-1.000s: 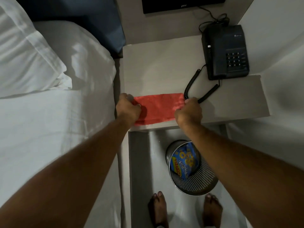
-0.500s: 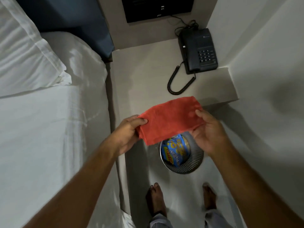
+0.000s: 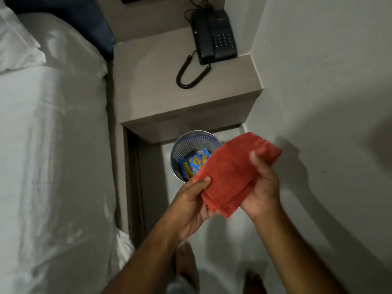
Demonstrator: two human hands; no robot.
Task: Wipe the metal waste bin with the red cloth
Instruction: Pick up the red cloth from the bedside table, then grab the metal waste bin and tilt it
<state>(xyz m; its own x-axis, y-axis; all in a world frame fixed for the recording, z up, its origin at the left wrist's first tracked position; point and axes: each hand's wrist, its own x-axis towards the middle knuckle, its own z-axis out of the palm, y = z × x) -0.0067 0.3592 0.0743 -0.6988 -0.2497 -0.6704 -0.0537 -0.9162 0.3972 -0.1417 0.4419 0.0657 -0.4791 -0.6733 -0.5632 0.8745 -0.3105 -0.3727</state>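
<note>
**Cloth in hand, bin not yet touched**

Far left: bed [image 3: 53,145] with white sheets, running along the side of the desk [image 3: 152,81]. On the desk's far right corner, a black phone [image 3: 214,35] with its coiled cord looping forward.

Below the desk's front edge, on the floor: the metal waste bin [image 3: 191,141], mesh-sided, partly tucked under the overhang. Inside it, a blue snack packet [image 3: 194,164] with yellow print; nothing else visible in there, though the near side is hidden.

Left hand [image 3: 191,202]: grip clamped on the near-left edge of the red cloth [image 3: 231,175], thumb on top. Right hand [image 3: 263,187]: grip clamped on the cloth's right side, thumb over it, fingers beneath. The cloth is folded, held in the air above and just right of the bin, covering its near rim from view.

Risks, as I judge them: the bin looks light, so a firm wipe could tip or slide it and spill the packet. Mesh may snag the cloth. The overhang crowds the bin's far side; wiping there without pulling the bin out may knock knuckles on the desk.
</note>
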